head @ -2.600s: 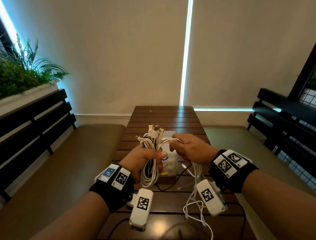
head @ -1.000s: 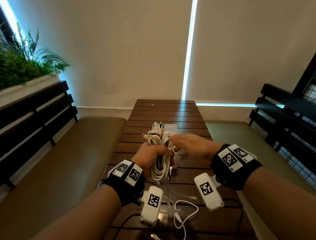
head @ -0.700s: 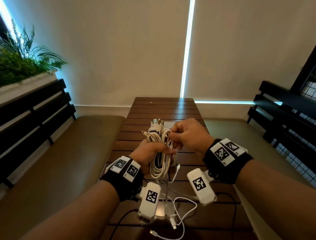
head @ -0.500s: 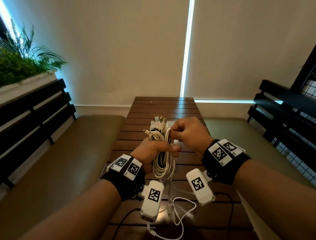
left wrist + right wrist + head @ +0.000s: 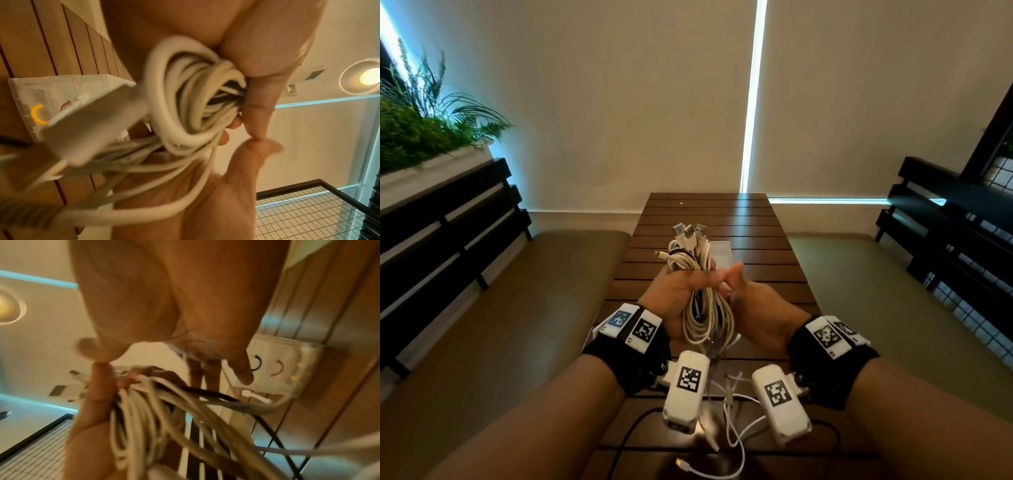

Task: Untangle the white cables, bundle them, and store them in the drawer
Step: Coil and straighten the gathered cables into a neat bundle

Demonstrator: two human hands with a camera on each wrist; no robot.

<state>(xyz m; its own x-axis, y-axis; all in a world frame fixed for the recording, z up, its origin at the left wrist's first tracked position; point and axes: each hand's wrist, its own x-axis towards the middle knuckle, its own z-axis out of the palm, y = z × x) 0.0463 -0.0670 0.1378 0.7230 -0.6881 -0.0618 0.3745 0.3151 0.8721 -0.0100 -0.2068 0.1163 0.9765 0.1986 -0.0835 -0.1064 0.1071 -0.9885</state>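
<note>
While the left hand (image 5: 681, 291) stays out of it, fist wrapped tight round the coiled white cables (image 5: 703, 301) at mid-frame, the right hand (image 5: 756, 308) sits just beside, palm turned inward, fingers loose and holding nothing, thumb tip touching the left thumb. Loose cable ends trail down to the wooden surface (image 5: 756, 226). A small clear drawer box (image 5: 720, 251) stands just behind the bundle.

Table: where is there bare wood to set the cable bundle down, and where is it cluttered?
Bare table slats run from the small plastic drawer box to the far edge, and along the right edge beside the right hand. The near end under both wrists is crowded with loose white cables and a black cable. The left hand grips the cable bundle.
</note>
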